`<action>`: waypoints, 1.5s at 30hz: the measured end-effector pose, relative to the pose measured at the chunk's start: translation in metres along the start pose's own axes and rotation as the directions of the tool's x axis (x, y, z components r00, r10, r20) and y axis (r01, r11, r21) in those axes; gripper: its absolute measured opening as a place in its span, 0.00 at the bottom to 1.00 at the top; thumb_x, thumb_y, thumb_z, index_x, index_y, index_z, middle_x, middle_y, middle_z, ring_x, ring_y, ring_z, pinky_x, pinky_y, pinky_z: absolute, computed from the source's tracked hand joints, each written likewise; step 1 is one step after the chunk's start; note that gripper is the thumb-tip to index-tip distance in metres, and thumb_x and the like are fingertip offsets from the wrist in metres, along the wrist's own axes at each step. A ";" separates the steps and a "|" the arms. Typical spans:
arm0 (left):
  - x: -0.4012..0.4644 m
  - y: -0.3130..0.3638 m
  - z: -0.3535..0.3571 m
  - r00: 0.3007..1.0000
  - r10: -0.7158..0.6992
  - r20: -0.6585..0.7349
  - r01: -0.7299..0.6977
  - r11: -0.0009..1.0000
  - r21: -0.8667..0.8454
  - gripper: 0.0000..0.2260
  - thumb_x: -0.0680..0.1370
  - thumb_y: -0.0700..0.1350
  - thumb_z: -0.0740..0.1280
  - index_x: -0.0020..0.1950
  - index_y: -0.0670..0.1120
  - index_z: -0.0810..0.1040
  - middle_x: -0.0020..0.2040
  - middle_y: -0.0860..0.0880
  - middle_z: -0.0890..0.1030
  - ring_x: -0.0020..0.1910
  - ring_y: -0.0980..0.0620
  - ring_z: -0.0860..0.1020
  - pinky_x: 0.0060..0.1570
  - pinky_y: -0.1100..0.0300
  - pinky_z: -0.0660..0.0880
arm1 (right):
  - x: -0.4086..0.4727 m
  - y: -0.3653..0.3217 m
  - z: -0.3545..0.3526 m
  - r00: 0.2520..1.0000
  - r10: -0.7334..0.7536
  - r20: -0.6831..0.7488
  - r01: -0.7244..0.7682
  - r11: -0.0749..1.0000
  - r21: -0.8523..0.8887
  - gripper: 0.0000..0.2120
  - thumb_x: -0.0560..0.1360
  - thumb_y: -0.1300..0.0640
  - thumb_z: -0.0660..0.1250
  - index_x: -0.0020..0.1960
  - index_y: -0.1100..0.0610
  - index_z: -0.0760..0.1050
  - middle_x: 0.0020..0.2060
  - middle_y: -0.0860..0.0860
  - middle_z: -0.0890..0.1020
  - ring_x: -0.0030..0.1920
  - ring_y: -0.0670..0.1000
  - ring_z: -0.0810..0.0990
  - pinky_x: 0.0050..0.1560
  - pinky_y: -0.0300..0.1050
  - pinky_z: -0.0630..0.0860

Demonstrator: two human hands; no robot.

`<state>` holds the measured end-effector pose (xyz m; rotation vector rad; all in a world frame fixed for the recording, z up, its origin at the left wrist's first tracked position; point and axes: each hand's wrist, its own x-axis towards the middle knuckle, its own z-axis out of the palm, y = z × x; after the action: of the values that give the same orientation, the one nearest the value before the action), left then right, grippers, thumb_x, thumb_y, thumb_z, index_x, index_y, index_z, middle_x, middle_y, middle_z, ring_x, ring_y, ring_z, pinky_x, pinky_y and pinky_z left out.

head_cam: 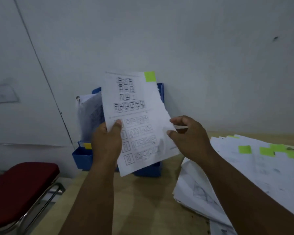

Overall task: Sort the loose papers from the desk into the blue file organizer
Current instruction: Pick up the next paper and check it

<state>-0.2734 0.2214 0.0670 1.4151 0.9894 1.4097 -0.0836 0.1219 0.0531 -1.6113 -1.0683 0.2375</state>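
A printed sheet was held up over the desk (143,200), in front of the blue file organizer (82,158).

Loose papers (244,167) were heaped at the right. The sheet (136,116) was pinched by the left hand (107,143); the right hand (190,138), fingers loosely spread, touched its edge. A green sticky note (149,76) marked its top corner.

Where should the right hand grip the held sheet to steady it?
Judging by the pose: the sheet, upright and tilted, is pinched only at its left edge by the left hand. The right hand sits open beside the free right edge; pinching that edge at mid-height, coming from the right, probably works best.
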 end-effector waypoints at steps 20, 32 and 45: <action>0.092 -0.031 -0.014 0.753 0.606 -0.258 -0.406 0.735 0.544 0.14 0.86 0.47 0.59 0.65 0.44 0.80 0.50 0.43 0.85 0.40 0.52 0.78 0.38 0.65 0.73 | 0.024 -0.001 0.052 0.996 -0.062 0.063 0.066 0.995 -0.070 0.15 0.75 0.55 0.73 0.61 0.45 0.77 0.57 0.42 0.79 0.55 0.43 0.76 0.50 0.35 0.72; 0.122 -0.042 0.019 0.833 0.453 -0.317 -0.305 0.855 0.420 0.15 0.86 0.47 0.57 0.56 0.40 0.80 0.44 0.46 0.80 0.39 0.52 0.73 0.38 0.61 0.65 | 0.033 0.004 0.041 0.997 -0.068 0.041 0.072 0.992 -0.102 0.15 0.76 0.54 0.73 0.61 0.46 0.77 0.57 0.40 0.78 0.56 0.43 0.76 0.54 0.38 0.72; 0.112 -0.088 0.008 0.974 0.224 0.026 -0.161 0.607 0.778 0.18 0.86 0.49 0.54 0.53 0.39 0.78 0.51 0.36 0.80 0.48 0.36 0.77 0.46 0.49 0.72 | 0.031 0.016 0.035 0.998 -0.051 0.022 0.052 0.995 -0.091 0.15 0.75 0.55 0.73 0.60 0.45 0.77 0.56 0.39 0.77 0.57 0.42 0.76 0.57 0.42 0.76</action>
<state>-0.2569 0.3538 0.0169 2.1671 1.6694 1.2174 -0.0802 0.1692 0.0392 -1.6632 -1.1489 0.1728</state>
